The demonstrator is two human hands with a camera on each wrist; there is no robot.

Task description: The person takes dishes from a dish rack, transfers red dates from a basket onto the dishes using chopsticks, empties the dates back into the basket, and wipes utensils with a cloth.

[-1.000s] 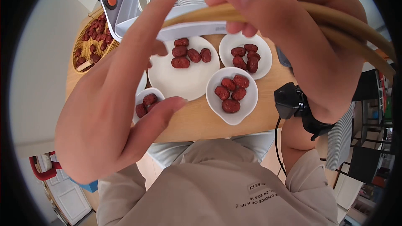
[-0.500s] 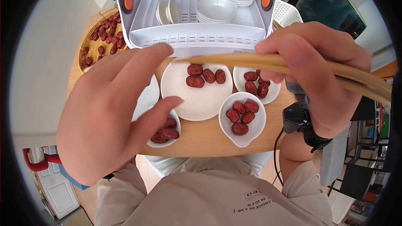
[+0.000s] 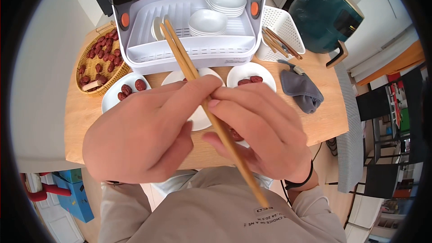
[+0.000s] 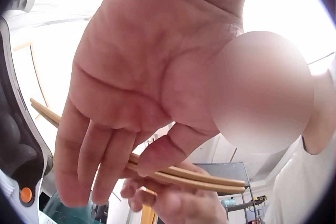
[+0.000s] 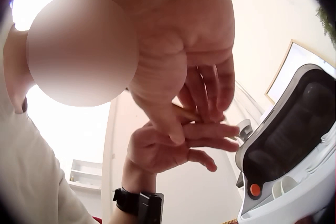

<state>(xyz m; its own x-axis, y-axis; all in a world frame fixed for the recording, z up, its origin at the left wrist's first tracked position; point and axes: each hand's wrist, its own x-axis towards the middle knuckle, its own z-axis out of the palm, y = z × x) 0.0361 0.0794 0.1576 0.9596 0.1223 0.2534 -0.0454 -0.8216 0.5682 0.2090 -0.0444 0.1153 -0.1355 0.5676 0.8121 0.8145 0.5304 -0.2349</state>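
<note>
A pair of wooden chopsticks [image 3: 180,54] slants from above the white plate [image 3: 200,120] down toward the shirt. My right hand [image 3: 265,128] holds them between its fingertips and thumb; the right wrist view shows this grip of the right hand [image 5: 178,45] partly hidden. My left hand [image 3: 139,128] meets the right at the chopsticks, its index finger lying across them. Straight fingers show on the left hand [image 4: 131,77] in the left wrist view, its bent thumb overlapping the chopsticks [image 4: 210,181]. Both hands hide most of the plate and the bowls below.
Behind stands a white dish rack [image 3: 191,47] with stacked bowls. A basket of red dates [image 3: 90,78] is at the left, near a dish [image 3: 107,101] with dates; another plate [image 3: 265,75] holds dates. At right are a utensil basket [image 3: 279,29], grey cloth [image 3: 306,91] and dark green appliance [image 3: 321,15].
The hands, apart before, have come together over the table. The chopsticks have swung from lying crosswise to a steep slant. The view has shifted, showing more of the table's right side.
</note>
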